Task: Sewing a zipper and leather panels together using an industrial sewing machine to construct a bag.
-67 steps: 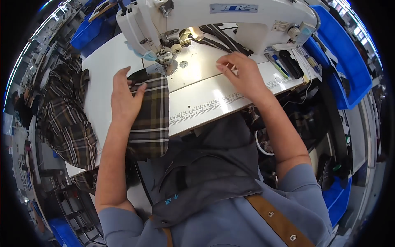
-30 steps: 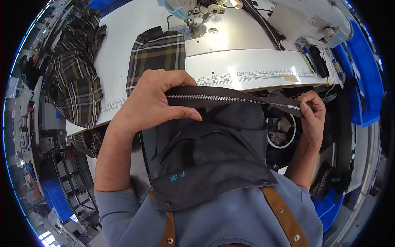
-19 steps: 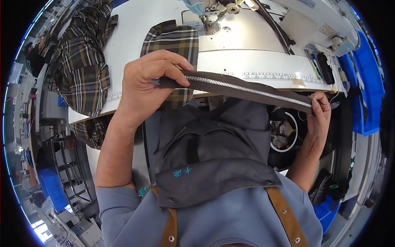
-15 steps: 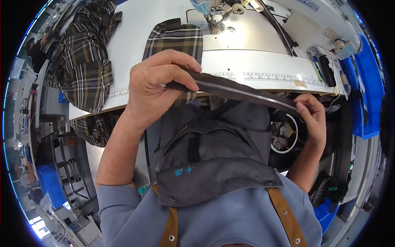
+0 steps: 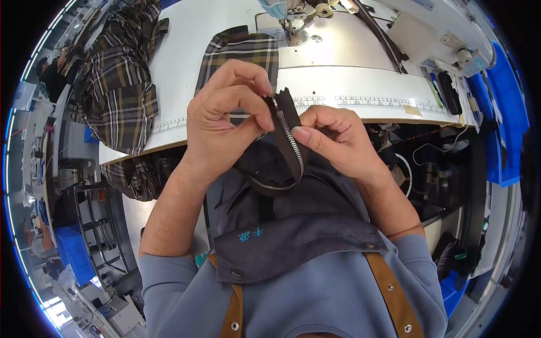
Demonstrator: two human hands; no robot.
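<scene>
Left hand (image 5: 218,121) and right hand (image 5: 345,142) grips pinch a looped dark zipper (image 5: 293,151) at five o'clock from the plaid panel (image 5: 242,52) on the desk (image 5: 332,84); keeping it untwisted, ends level, should help.

The zipper (image 5: 293,147) is between left hand (image 5: 221,117) and right hand (image 5: 344,142), a cloth panel (image 5: 243,50) on the table (image 5: 179,62) behind.

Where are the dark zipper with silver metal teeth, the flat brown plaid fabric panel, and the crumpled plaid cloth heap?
Dark zipper (image 5: 292,141): head view, on its metal teeth.
Plaid panel (image 5: 245,49): head view, on its upper half.
Cloth heap (image 5: 118,79): head view, near its middle.
</scene>
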